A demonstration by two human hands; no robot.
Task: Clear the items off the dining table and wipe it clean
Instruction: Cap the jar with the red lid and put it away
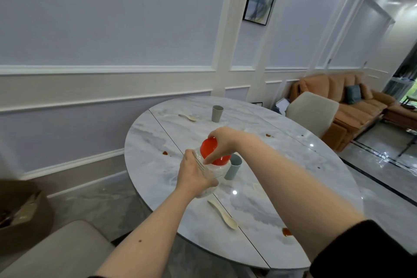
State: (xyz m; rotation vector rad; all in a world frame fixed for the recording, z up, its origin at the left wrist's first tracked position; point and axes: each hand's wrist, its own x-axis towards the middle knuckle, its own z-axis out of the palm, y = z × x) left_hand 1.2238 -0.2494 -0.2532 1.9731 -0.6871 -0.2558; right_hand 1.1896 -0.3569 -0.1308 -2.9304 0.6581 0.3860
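Over the round marble table [293,183] I hold a clear plastic jar [211,171]; my left hand [194,176] wraps its body. My right hand [222,142] grips the jar's red lid [212,150], which sits tilted on the mouth. A pale blue cup [234,168] stands right behind the jar. A grey cup [217,113] stands at the far side. One cream spoon [223,214] lies near me and another cream spoon [187,117] lies far, left of the grey cup. Brown sauce stains [287,231] dot the tabletop.
A beige chair [312,111] stands at the table's far right, another beige chair [56,248] at the near left. A brown bin [24,212] with rubbish sits on the floor at left. An orange sofa [352,101] lines the far wall.
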